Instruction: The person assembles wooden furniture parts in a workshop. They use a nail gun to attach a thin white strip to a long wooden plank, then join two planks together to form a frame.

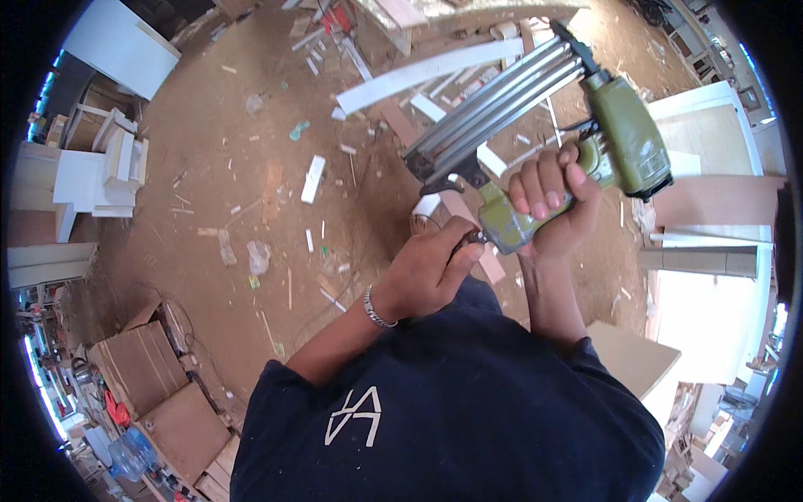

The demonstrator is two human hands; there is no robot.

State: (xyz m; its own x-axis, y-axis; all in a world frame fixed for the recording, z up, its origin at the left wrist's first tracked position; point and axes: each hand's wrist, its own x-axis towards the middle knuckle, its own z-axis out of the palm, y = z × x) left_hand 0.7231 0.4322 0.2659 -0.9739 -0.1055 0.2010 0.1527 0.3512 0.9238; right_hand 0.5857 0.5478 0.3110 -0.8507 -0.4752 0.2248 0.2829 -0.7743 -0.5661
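Observation:
A green nail gun (631,138) with a long silver magazine is held up in front of my chest, its nose toward the upper right. My right hand (552,197) wraps round its handle. At the butt of the handle, my left hand (435,263) pinches a small dark metal air-hose fitting (473,239), which touches the gun's end or sits in it; I cannot tell which. A chain bracelet circles my left wrist. The hose itself is mostly hidden by my left hand.
Wood offcuts and white strips (313,179) litter the brown floor. A wooden workbench (477,29) stands ahead. White panels (707,326) lean at the right, white furniture pieces (100,176) stand at the left. Cardboard boxes (184,431) and a clear water jug (130,456) are at lower left.

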